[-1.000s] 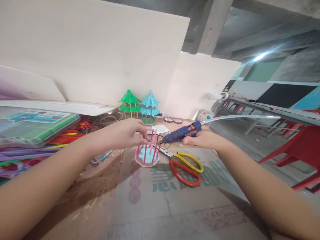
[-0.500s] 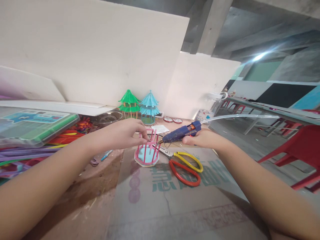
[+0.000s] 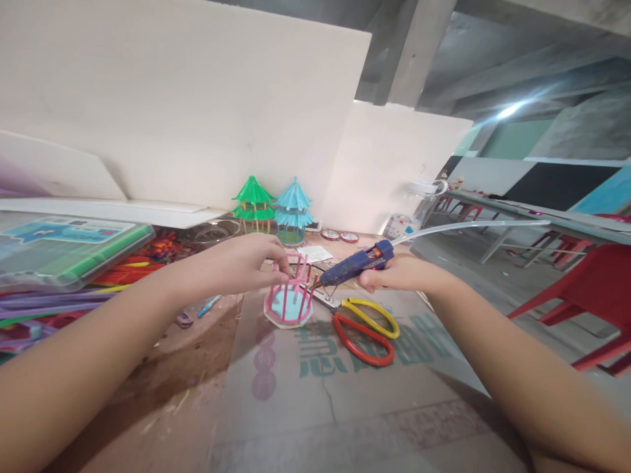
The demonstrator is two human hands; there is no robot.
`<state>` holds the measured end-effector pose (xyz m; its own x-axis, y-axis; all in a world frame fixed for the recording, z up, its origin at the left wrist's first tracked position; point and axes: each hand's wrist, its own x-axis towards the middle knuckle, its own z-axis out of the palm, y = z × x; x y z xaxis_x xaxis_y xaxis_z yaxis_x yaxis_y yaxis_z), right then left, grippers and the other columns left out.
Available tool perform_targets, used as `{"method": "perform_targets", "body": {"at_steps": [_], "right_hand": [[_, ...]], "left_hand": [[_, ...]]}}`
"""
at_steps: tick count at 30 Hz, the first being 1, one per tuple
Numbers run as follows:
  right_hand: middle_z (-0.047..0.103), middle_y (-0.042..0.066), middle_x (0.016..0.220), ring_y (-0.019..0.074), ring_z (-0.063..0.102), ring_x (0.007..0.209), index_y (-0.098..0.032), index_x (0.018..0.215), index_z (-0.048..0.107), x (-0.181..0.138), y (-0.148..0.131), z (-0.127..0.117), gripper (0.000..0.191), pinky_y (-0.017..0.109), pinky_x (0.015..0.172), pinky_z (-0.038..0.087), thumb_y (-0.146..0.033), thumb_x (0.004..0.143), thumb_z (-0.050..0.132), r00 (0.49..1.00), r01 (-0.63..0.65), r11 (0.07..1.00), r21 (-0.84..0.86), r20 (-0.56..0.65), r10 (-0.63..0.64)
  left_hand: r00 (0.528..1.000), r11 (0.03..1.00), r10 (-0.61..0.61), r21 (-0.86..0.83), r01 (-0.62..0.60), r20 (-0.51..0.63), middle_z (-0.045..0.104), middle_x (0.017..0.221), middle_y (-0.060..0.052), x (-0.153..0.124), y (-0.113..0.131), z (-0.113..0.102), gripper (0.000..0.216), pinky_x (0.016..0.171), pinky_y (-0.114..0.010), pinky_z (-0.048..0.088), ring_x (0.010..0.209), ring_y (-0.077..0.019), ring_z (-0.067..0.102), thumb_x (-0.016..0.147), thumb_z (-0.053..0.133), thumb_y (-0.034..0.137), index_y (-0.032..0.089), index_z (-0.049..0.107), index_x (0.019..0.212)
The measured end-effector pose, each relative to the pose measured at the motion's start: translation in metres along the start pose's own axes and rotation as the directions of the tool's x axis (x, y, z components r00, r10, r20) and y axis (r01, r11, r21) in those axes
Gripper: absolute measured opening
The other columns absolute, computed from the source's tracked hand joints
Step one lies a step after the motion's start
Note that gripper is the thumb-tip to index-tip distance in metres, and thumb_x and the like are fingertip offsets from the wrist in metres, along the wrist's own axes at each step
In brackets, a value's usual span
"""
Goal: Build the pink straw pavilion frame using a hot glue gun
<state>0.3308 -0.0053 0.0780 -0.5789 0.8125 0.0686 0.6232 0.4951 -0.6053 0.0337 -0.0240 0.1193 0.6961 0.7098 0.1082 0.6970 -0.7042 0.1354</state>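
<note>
A small model [image 3: 288, 309] with a light-blue octagonal base, a pink rim and upright pink posts stands on cardboard. My left hand [image 3: 256, 263] reaches in from the left, thumb and fingers closed at the top of its posts. They pinch a pink strip [image 3: 298, 282] that lies across the posts; its held end is hidden. My right hand [image 3: 389, 272] grips a dark-blue hot glue gun [image 3: 350, 264], its nozzle touching or very near the right-hand posts. A clear glue stick [image 3: 468, 225] juts from the gun's back. Scissors [image 3: 367, 332] with one red and one yellow handle lie beside the model.
Green [image 3: 253, 200] and blue [image 3: 294, 210] pagoda models stand behind. At left are a plastic case [image 3: 73, 249] and colourful pipe cleaners [image 3: 44, 315]. White boards [image 3: 172, 118] rise at the back. A clear jar [image 3: 417, 203] stands back right; a red chair [image 3: 591, 302] is beyond.
The glue gun's nozzle has shifted slightly, tipping down a little by the right-hand posts. The left hand keeps its pinch at the model. The whole view has drifted very slightly.
</note>
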Motion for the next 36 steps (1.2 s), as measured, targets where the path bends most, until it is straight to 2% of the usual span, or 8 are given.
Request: {"method": "perform_targets", "body": {"at_steps": [3, 7, 11, 15, 17, 22, 30, 36], "right_hand": [[0.066, 0.004, 0.067, 0.0145, 0.056, 0.061, -0.018, 0.066, 0.069, 0.000, 0.001, -0.003, 0.058, 0.027, 0.059, 0.046, -0.073, 0.077, 0.055, 0.997, 0.081, 0.991, 0.105, 0.001, -0.082], [0.070, 0.008, 0.076, 0.0158, 0.059, 0.065, -0.016, 0.071, 0.070, 0.008, 0.003, -0.006, 0.060, 0.028, 0.066, 0.048, -0.072, 0.080, 0.052, 0.969, 0.093, 0.969, 0.227, -0.245, -0.035], [0.074, 0.006, 0.088, 0.0186, 0.065, 0.082, -0.018, 0.085, 0.073, 0.025, 0.006, -0.009, 0.040, 0.026, 0.073, 0.050, -0.056, 0.084, 0.059, 0.937, -0.070, 0.991, 0.116, -0.333, 0.106], [0.074, 0.003, 0.085, 0.0178, 0.065, 0.073, -0.019, 0.097, 0.073, 0.051, 0.015, -0.009, 0.031, 0.025, 0.065, 0.050, -0.044, 0.079, 0.069, 0.885, -0.306, 0.951, -0.032, -0.378, 0.272], [0.074, 0.003, 0.084, 0.0183, 0.066, 0.074, -0.017, 0.096, 0.073, 0.065, 0.022, -0.006, 0.029, 0.026, 0.068, 0.050, -0.041, 0.079, 0.070, 0.861, -0.358, 0.932, -0.054, -0.404, 0.308], [0.074, 0.006, 0.095, 0.0171, 0.066, 0.084, -0.014, 0.101, 0.071, 0.094, 0.042, 0.007, 0.023, 0.024, 0.074, 0.050, -0.030, 0.086, 0.064, 0.856, -0.350, 0.937, -0.019, -0.413, 0.311], [0.068, 0.004, 0.069, 0.0133, 0.057, 0.059, -0.010, 0.093, 0.068, 0.102, 0.068, 0.022, 0.022, 0.023, 0.056, 0.045, -0.030, 0.091, 0.059, 0.861, -0.404, 0.914, -0.038, -0.353, 0.366], [0.073, 0.006, 0.088, 0.0152, 0.063, 0.074, -0.012, 0.108, 0.067, 0.095, 0.066, 0.018, 0.025, 0.022, 0.065, 0.045, -0.029, 0.089, 0.062, 0.869, -0.395, 0.908, -0.139, -0.379, 0.319]], "left_hand": [[1.000, 1.000, -0.002, -0.023, 0.002, -0.004, 0.066, 0.092, -0.005, 0.000, 0.000, 0.000, 0.026, 0.073, -0.028, 0.044, 0.088, -0.0206, 0.062, 0.085, 0.052, 0.034, 0.021, 0.074, 0.091], [1.000, 0.999, 0.008, -0.043, -0.009, -0.013, 0.066, 0.093, -0.005, 0.000, 0.000, 0.001, 0.026, 0.075, -0.027, 0.044, 0.089, -0.0206, 0.063, 0.084, 0.052, 0.033, 0.021, 0.074, 0.089], [1.000, 0.999, 0.021, -0.042, -0.022, -0.019, 0.067, 0.092, -0.004, -0.001, 0.000, 0.000, 0.025, 0.074, -0.026, 0.045, 0.088, -0.0198, 0.063, 0.085, 0.052, 0.032, 0.020, 0.073, 0.089], [0.996, 0.997, 0.072, -0.004, -0.073, -0.044, 0.067, 0.091, -0.004, 0.000, -0.004, 0.001, 0.024, 0.073, -0.026, 0.045, 0.088, -0.0199, 0.062, 0.086, 0.053, 0.033, 0.020, 0.072, 0.082], [0.995, 0.996, 0.090, -0.007, -0.090, -0.049, 0.067, 0.092, -0.004, 0.000, -0.006, 0.002, 0.023, 0.073, -0.027, 0.045, 0.088, -0.0196, 0.062, 0.086, 0.052, 0.032, 0.021, 0.071, 0.081], [0.997, 0.997, 0.071, -0.016, -0.072, -0.029, 0.067, 0.093, -0.004, 0.001, -0.006, 0.002, 0.022, 0.074, -0.027, 0.045, 0.087, -0.0193, 0.063, 0.086, 0.051, 0.030, 0.021, 0.071, 0.084], [0.996, 0.996, 0.078, -0.042, -0.079, -0.031, 0.067, 0.095, -0.005, 0.002, -0.007, 0.004, 0.023, 0.074, -0.027, 0.047, 0.089, -0.0192, 0.063, 0.085, 0.051, 0.031, 0.020, 0.071, 0.084], [0.998, 0.998, 0.043, -0.044, -0.044, -0.035, 0.066, 0.096, -0.005, 0.001, -0.007, 0.004, 0.023, 0.075, -0.028, 0.047, 0.089, -0.0195, 0.064, 0.085, 0.051, 0.032, 0.022, 0.072, 0.088]]}}
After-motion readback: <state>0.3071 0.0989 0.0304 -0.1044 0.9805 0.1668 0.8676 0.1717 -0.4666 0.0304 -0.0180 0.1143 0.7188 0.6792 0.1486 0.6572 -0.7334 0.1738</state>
